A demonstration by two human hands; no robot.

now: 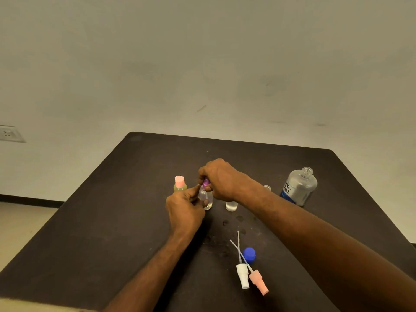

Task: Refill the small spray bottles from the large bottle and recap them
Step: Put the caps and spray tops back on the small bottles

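Purple spray cap [206, 183] pinched by right hand [221, 180], left hand [184, 207] gripping clear small bottle [206, 199], large bottle [299, 188] uncapped, pink-capped bottle [180, 184] holding yellowish liquid

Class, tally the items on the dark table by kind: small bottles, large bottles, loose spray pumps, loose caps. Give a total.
Small bottles: 4: pink-capped bottle, purple-capped bottle held by both hands, open clear bottle, one mostly hidden behind the right forearm
Large bottles: 1
Loose spray pumps: 2: white, pink
Loose caps: 1, blue
Total: 8
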